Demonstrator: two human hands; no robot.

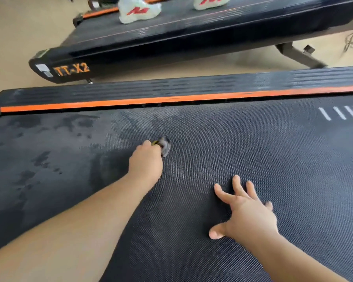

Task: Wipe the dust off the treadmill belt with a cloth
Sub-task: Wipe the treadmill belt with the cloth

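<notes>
- Belt: black and textured, it fills the lower view. Its left part carries a pale grey film with darker blotches; its right part looks evenly dark.
- Cloth: a small grey wad lying on the belt near its middle, short of the far rail, which has an orange stripe.
- Left hand: reaches out over the belt with its fingers curled round the cloth, which pokes out past the knuckles.
- Right hand: rests palm down on the belt, nearer the person and to the right of the cloth. Its fingers are straight and spread apart and grip nothing.
- White marks: short slanted strokes on the belt at the far right.
- Second treadmill: stands beyond the rail on the beige floor, lettered "TT-X2", with two white shoes on it.
</notes>
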